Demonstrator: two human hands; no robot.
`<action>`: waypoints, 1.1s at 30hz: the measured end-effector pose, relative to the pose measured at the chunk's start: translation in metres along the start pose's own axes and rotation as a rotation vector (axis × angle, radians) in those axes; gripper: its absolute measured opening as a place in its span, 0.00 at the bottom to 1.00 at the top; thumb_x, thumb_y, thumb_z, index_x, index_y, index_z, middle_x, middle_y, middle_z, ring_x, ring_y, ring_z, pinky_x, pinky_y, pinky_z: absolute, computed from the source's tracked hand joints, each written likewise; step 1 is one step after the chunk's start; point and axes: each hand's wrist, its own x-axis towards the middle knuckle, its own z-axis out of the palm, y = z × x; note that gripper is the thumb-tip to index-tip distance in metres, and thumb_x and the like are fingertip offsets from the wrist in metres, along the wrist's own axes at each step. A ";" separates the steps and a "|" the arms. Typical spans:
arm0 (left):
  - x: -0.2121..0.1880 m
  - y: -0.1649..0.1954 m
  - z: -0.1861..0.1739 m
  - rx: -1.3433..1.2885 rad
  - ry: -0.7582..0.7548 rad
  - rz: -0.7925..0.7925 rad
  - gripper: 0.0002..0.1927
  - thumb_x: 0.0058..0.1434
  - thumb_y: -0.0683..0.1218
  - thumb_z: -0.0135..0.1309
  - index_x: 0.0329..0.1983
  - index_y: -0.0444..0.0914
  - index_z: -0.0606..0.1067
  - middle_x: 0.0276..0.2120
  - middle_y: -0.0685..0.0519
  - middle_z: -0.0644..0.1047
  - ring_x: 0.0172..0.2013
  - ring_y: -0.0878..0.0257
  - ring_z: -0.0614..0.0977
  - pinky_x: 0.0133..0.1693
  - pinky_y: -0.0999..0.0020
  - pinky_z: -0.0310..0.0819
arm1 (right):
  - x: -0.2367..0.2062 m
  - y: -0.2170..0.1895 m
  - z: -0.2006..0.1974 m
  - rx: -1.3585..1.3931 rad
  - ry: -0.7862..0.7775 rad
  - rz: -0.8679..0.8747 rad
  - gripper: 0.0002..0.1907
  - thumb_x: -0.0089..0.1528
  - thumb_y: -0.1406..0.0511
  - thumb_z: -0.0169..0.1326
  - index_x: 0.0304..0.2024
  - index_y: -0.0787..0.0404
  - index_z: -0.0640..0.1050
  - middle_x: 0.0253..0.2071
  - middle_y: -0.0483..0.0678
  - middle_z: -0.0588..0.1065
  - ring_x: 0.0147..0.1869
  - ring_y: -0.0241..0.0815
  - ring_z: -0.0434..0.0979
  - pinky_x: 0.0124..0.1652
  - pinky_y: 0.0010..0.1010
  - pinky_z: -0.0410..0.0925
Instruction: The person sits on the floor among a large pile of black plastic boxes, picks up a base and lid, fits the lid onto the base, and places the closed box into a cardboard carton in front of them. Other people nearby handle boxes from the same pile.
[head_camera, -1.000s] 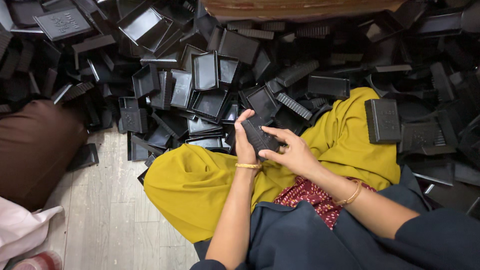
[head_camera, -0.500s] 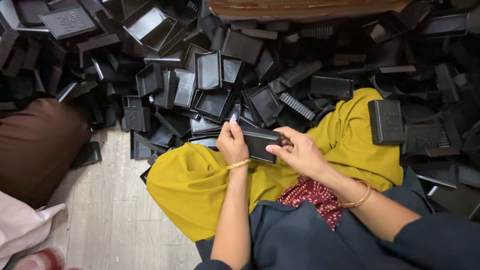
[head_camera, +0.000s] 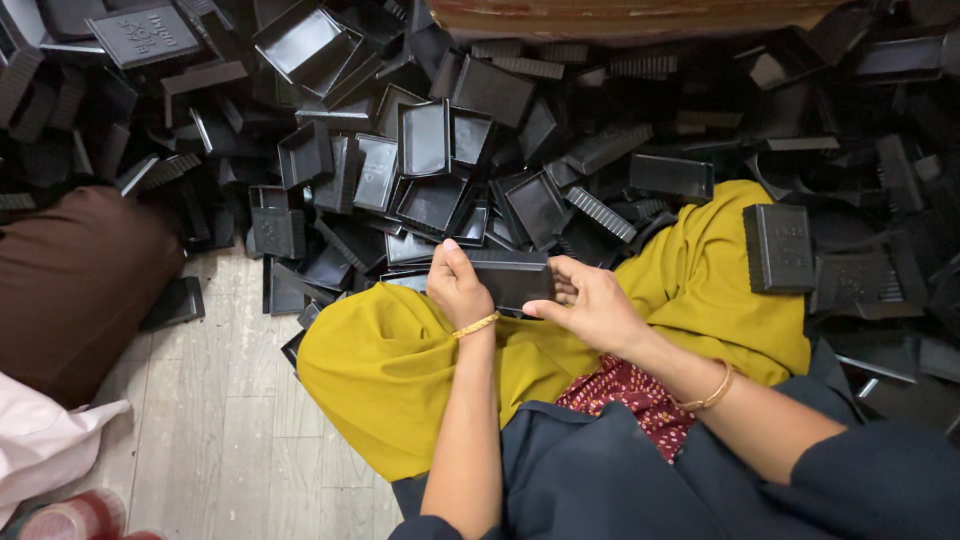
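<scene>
At the far left of the frame a brown cushion-like bundle (head_camera: 75, 285) was seen on the pale plank floor (head_camera: 215, 440), with a pink cloth (head_camera: 40, 445) below it. Above and across the whole upper part, a heap of black plastic trays (head_camera: 330, 150) was spread out, some lying open side up, others turned over. Just left of centre, the left hand (head_camera: 458, 290), ringed by a gold bangle (head_camera: 476, 325), was clenched on the left end of a black rectangular tray (head_camera: 515, 278), which was held flat at mid-frame above a mustard-yellow cloth (head_camera: 400, 380). Its right end was grasped by the right hand (head_camera: 592, 305), thumb underneath. Further right, another black ribbed tray (head_camera: 778, 248) was seen lying upside down on the yellow cloth.
</scene>
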 end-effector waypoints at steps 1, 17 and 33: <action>0.000 -0.003 0.002 -0.001 -0.008 -0.024 0.23 0.74 0.53 0.43 0.26 0.33 0.64 0.19 0.53 0.62 0.23 0.65 0.62 0.28 0.65 0.59 | 0.002 0.002 -0.002 0.041 -0.021 0.013 0.26 0.56 0.71 0.65 0.56 0.68 0.73 0.53 0.50 0.77 0.55 0.35 0.78 0.55 0.29 0.74; -0.027 0.016 0.014 -0.787 -1.011 -0.561 0.37 0.70 0.64 0.43 0.77 0.44 0.57 0.71 0.54 0.65 0.70 0.63 0.67 0.69 0.66 0.59 | 0.021 -0.021 -0.066 -0.373 -0.042 -0.011 0.30 0.57 0.64 0.64 0.62 0.51 0.75 0.55 0.46 0.74 0.58 0.42 0.81 0.52 0.35 0.78; -0.024 0.002 0.028 -0.936 -0.679 -0.593 0.32 0.74 0.63 0.36 0.68 0.38 0.69 0.57 0.50 0.74 0.55 0.60 0.77 0.58 0.64 0.72 | 0.010 -0.027 -0.030 -0.065 0.157 -0.165 0.42 0.55 0.67 0.66 0.69 0.58 0.62 0.64 0.53 0.67 0.66 0.45 0.70 0.58 0.38 0.72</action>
